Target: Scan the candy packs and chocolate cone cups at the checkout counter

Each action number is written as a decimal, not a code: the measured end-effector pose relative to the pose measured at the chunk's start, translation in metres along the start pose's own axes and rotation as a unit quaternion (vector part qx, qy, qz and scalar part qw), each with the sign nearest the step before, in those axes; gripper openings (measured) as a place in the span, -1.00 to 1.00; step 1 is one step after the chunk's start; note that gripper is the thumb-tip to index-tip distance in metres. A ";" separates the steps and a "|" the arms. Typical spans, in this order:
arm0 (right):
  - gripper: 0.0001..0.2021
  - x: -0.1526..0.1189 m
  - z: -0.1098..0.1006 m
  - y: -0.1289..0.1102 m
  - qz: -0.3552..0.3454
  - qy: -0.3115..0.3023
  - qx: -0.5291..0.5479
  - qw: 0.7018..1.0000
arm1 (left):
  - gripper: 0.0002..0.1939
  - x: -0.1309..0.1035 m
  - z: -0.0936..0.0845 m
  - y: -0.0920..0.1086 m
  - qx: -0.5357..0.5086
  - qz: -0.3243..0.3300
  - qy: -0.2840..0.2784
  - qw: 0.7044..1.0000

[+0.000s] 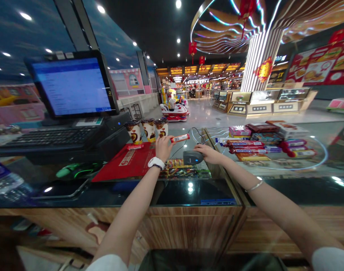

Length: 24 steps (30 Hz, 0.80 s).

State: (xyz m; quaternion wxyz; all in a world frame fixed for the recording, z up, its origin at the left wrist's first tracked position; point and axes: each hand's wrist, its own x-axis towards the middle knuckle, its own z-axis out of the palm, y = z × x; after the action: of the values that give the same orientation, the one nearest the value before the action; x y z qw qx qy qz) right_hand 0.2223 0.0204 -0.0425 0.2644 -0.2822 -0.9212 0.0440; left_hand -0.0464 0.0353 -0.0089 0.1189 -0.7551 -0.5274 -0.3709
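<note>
Your left hand (162, 148) pinches the red-and-white roll (180, 138) by its left end, long axis running sideways; it lies beyond and a little left of the dark handheld scanner (192, 157), which your right hand (209, 153) grasps from the right

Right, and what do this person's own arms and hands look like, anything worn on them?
White sleeves end above bare forearms. The left wrist wears a white band, probably a watch, with a thin dark edge or bracelet beside it. A slim silvery bangle circles the right forearm. Both the left hand and right hand are ungloved.
</note>
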 end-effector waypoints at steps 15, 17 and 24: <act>-0.44 0.002 0.000 0.004 0.042 0.046 0.056 0.996 | -0.75 -0.004 -0.007 0.019 -0.028 0.021 -0.003 0.999; -0.46 0.003 -0.008 0.001 0.079 0.137 0.056 0.986 | -0.75 -0.003 -0.012 0.027 -0.042 0.020 0.003 0.999; -0.39 -0.009 -0.030 -0.029 0.133 0.265 0.110 0.949 | -0.74 -0.003 -0.023 0.067 -0.080 0.010 0.027 0.996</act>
State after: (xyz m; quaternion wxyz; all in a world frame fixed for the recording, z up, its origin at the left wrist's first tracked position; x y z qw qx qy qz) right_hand 0.2294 -0.0106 -0.0142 0.5202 -0.3725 -0.7616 0.1032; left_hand 0.0026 -0.0081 0.0191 0.0754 -0.7571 -0.4852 -0.4309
